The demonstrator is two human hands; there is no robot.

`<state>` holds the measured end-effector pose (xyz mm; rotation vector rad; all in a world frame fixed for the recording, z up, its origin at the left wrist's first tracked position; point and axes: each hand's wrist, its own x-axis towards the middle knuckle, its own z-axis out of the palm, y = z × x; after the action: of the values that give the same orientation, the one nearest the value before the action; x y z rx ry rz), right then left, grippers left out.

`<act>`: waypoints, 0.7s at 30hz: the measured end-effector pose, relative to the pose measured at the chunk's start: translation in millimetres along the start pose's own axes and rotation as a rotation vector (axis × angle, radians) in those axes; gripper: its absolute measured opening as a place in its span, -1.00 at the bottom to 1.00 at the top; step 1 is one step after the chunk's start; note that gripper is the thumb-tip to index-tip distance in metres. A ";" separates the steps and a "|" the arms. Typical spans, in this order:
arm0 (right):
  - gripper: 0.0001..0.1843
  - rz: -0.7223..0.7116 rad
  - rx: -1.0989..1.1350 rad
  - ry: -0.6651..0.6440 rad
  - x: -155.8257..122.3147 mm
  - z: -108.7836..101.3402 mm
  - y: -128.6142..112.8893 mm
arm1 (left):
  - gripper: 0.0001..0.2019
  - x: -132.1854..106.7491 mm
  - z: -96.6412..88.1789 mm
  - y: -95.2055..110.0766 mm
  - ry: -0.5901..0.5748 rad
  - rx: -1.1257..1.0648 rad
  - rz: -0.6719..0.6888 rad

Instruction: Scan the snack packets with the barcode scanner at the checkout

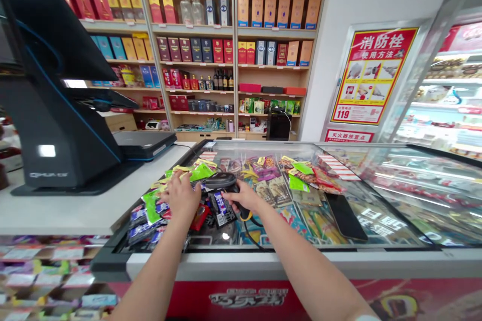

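Note:
My right hand (244, 198) grips a black barcode scanner (220, 179), its head pointing left over the freezer's glass lid. Under the scanner lies a dark snack packet (223, 209) with blue-and-white lettering and a barcode. My left hand (183, 193) rests with fingers spread on a heap of snack packets (152, 223) in black, blue, bright green and yellow. A red packet (200, 216) shows between the two hands. The scanner's cable (249, 234) hangs down below my right hand. What lies under my left palm is hidden.
A second group of packets (311, 174) and a black phone (345, 216) lie on the lid to the right. At left, a counter (75, 215) carries a dark checkout terminal (68, 110). Shelves of boxed bottles (196, 50) line the back wall.

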<state>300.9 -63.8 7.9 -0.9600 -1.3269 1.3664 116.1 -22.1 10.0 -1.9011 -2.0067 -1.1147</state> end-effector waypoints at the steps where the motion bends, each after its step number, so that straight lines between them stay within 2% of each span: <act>1: -0.47 -0.007 0.000 0.009 -0.6 -3.6 -0.8 | -0.60 0.7 0.5 2.7 0.010 -0.004 0.012; 5: -0.52 -0.064 -0.027 0.081 -7.3 -29.5 -8.2 | -0.61 2.0 -7.9 22.3 0.050 -0.018 0.055; 8: -0.53 -0.105 -0.045 0.167 -17.6 -59.9 -16.8 | -0.62 3.9 -16.3 49.6 0.083 -0.031 0.077; 10: -0.52 -0.114 -0.050 0.243 -26.4 -83.2 -22.5 | -0.63 9.2 -11.0 74.4 0.028 -0.077 0.099; 11: -0.52 -0.111 -0.049 0.283 -31.2 -95.2 -25.0 | -0.65 13.2 -2.7 88.6 -0.051 -0.115 0.108; 12: -0.53 -0.109 -0.047 0.320 -36.2 -107.0 -27.2 | -0.67 18.1 9.8 103.9 -0.178 -0.162 0.106; 13: -0.53 -0.112 -0.035 0.379 -41.4 -118.6 -28.8 | -0.69 23.2 26.1 119.9 -0.351 -0.222 0.087; 15: -0.52 -0.128 -0.004 0.507 -52.3 -140.3 -29.9 | -0.68 32.6 66.9 152.5 -0.678 -0.339 0.009; 16: -0.52 -0.141 0.011 0.572 -57.8 -150.3 -29.3 | -0.67 36.3 88.8 168.1 -0.760 -0.410 -0.072; 18: -0.51 -0.162 0.030 0.674 -68.1 -168.0 -26.0 | -0.67 41.4 129.2 195.4 -0.794 -0.513 -0.224; 21: -0.53 -0.188 0.064 0.776 -78.2 -186.0 -18.4 | -0.70 47.0 172.1 222.2 -0.707 -0.542 -0.310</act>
<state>500.5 -98.0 1.6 -1.1300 -0.7478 0.7539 373.6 99.7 3.8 -2.5997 -2.6361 -1.2825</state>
